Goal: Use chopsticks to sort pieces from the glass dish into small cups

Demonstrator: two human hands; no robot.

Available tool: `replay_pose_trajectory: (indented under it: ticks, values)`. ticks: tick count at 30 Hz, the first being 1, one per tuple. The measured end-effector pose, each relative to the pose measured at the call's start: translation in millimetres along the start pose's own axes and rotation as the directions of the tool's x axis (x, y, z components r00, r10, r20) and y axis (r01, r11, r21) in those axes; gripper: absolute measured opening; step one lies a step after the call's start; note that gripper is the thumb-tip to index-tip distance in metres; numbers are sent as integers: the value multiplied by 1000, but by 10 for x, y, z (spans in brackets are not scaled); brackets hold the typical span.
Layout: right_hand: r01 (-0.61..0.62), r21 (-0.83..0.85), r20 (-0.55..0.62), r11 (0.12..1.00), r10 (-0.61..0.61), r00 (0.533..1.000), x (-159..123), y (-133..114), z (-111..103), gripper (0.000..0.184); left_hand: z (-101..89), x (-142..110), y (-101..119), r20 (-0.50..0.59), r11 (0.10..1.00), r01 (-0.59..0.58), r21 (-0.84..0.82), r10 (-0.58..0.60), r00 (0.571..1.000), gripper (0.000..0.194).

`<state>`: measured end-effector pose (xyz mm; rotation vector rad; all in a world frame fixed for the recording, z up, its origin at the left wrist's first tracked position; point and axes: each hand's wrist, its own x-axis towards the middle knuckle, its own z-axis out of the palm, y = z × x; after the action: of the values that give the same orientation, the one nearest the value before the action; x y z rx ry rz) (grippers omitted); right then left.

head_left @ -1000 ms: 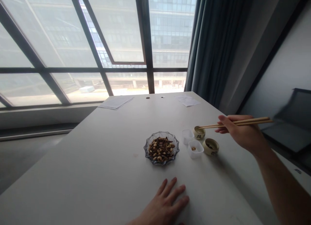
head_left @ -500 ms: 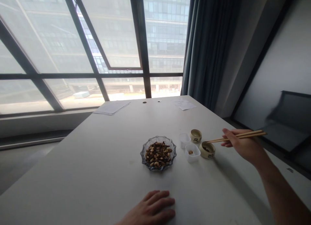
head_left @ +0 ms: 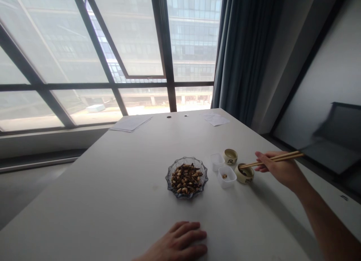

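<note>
Chopsticks [head_left: 270, 158] pinched by right hand [head_left: 275, 167], tips hidden in cup [head_left: 244, 174]; left hand [head_left: 176, 243] flat, open.

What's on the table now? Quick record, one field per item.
right hand: holds wooden chopsticks, tips over a ceramic cup with dark contents
left hand: resting flat on the white table
glass dish: heaped with nuts and dark seeds
clear plastic tubs: two; the nearer holds a few pieces
second ceramic cup: beside the farther tub
</note>
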<state>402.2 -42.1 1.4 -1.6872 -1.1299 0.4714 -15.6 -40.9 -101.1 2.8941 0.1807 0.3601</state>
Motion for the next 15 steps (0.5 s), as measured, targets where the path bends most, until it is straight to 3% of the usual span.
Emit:
replay_pose_trajectory:
  ticks: [4,8,12,15]
  values:
    - [44,-30,27,999,-44,999,28,17,-45,41,-18,-39,1,29,1000,2,20,-2,1000,32]
    - [77,-9,-80,997,-78,994,-76,-111,-44,44,-39,-62,-16,3,999,-28,39,28,1000,33]
    - [227,154,-243,962,-186,952,-301,-283,255,35,-32,-60,-40,-17,996,-51,68,52,998,32]
    - [308,239,-129,921,-284,950,-419,-323,541,29,-6,-61,-57,-7,995,-55,81,56,998,31]
